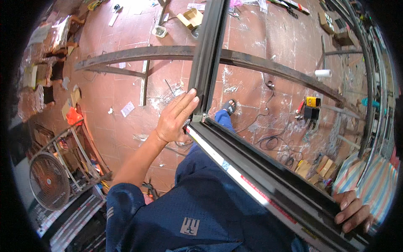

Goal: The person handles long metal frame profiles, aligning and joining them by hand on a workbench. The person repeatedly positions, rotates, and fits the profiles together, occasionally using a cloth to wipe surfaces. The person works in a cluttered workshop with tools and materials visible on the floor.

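Note:
A dark metal frame (252, 153) spans the view, its two grooved profiles meeting at a corner in front of my body. The near profile carries a white and red printed strip (247, 185) along its side. The other profile (205, 54) runs away toward the top. At the corner my left hand (174, 115) lies against the frame, fingers stretched out along the far profile's side and thumb low by the joint. Farther right, the fingers of my right hand (353, 211) curl over the near profile's end part; its palm and thumb are hidden.
Beyond the frame a long steel beam (273, 71) crosses above the tiled floor. A fan (49, 180) and a metal rack stand at left. Loose cables (270, 142), a yellow and black box (312, 107) and a white roll (323, 73) lie right. Striped sheeting (357, 174) is beside my right hand.

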{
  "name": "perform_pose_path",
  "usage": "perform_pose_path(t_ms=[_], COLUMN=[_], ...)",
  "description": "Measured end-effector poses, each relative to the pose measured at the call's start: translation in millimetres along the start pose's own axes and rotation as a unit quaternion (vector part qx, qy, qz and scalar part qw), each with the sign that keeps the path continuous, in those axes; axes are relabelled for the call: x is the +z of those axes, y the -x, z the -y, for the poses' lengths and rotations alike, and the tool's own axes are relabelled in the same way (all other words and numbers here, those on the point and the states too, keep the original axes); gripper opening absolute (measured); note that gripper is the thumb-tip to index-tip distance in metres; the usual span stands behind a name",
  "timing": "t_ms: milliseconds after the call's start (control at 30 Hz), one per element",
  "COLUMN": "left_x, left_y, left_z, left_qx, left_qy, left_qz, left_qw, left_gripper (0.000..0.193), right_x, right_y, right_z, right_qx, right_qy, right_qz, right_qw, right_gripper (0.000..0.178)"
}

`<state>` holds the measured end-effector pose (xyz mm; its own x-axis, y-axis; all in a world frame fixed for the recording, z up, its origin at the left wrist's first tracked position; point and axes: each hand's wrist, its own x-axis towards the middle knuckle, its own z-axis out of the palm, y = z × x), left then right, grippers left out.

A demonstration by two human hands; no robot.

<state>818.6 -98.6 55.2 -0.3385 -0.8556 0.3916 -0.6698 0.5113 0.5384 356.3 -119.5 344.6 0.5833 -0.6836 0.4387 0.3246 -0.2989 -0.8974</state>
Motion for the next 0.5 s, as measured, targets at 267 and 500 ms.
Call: perform_pose_path(t_ms=[267, 500], left_x=[4.8, 6.4], left_y=[15.0, 10.1], left_z=[2.6, 1.4], left_qx=[-0.032, -0.04], left_qy=[-0.007, -0.011], left_qz=[0.013, 0.015], left_qw=[0.999, 0.999], left_gripper=[0.081, 0.079], right_x=[46.9, 77.5], right_y=[-21.1, -62.4], right_z=[9.9, -38.9], right_qx=[0.054, -0.093], right_qy=[-0.007, -0.005], right_qz=[-0.133, -0.207], right_qw=[0.99, 0.974], right_gripper=[0.045, 0.037])
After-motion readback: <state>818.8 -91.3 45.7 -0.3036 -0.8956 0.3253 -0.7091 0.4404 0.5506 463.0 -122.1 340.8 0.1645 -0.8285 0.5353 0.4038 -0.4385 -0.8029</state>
